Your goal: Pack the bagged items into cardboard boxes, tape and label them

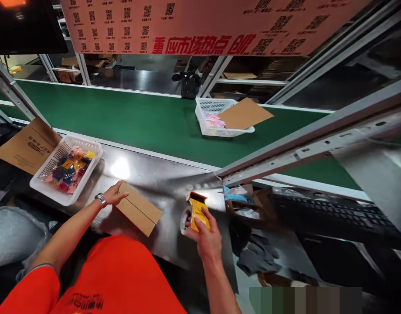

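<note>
Landmark: the box [138,208]. It lies on the steel bench [169,189], in front of the wearer, flaps folded down and a seam running lengthwise along the top.

Left hand [114,193]: positioned at the left end of the box. The fingers are partly curled over this end, and the thumb lies on the top face. The fingertips on the far side are hidden. A metal watch [101,200] is worn on this wrist.

Right hand [208,237]: positioned to the right of the box and apart from it. The fingers are closed around a yellow tape dispenser [198,211], thumb and forefinger over its body. The roll [183,223] faces the box. The placement of the remaining fingers cannot be told.

Surroundings, relative to the box:
- Left: a white basket [65,199] containing bagged packets [69,171] of mixed colours; a cardboard sheet [28,146] stands beside it.
- Beyond: the green belt [128,122], carrying a second basket [225,131] farther right, with pink packets [215,121] and a brown board [248,113] resting in it.
- Far right: a black keyboard [318,220].
</note>
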`<state>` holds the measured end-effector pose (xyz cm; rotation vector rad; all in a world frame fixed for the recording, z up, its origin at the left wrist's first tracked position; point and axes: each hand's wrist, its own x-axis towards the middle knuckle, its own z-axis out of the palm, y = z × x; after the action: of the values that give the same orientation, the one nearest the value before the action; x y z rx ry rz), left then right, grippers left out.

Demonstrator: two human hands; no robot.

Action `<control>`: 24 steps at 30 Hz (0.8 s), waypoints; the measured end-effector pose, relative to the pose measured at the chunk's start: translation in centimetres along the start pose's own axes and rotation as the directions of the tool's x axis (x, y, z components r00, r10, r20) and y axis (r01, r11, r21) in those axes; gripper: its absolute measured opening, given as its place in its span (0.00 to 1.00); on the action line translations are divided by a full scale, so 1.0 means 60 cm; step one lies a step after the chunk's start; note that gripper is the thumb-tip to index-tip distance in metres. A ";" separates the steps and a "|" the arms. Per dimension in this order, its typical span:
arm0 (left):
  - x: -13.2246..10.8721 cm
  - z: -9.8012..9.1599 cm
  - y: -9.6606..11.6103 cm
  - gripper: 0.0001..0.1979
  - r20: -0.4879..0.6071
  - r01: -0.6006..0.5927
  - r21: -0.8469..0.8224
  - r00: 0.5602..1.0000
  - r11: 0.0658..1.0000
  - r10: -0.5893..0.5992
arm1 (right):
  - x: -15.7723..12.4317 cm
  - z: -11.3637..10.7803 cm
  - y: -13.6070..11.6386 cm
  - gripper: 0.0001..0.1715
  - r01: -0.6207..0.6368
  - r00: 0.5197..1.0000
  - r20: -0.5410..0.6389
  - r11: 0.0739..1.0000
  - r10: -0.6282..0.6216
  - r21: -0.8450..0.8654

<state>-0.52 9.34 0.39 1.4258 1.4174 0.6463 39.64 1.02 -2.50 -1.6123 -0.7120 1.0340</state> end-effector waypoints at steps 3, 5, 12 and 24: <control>0.022 0.005 0.004 0.28 0.042 -0.039 0.032 0.998 0.999 0.038 | -0.052 0.043 -0.079 0.42 -0.012 0.995 0.097 0.973 -0.010 0.230; 0.031 0.009 0.006 0.25 0.049 -0.069 0.043 0.997 0.997 0.067 | -0.082 0.092 -0.105 0.37 -0.032 0.980 0.196 0.969 -0.017 0.247; 0.037 0.019 0.011 0.15 -0.006 -0.103 0.034 0.995 0.994 0.103 | -0.096 0.207 -0.073 0.38 0.027 0.940 0.335 0.994 -0.062 0.107; 0.014 0.035 0.070 0.21 -0.171 0.024 -0.180 0.984 0.983 -0.055 | -0.082 0.172 -0.048 0.35 0.052 0.932 0.355 0.996 -0.075 0.072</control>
<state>3.31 10.30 3.13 1.2217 1.4804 0.8685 28.36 2.26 0.72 -1.3515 -0.9591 1.3062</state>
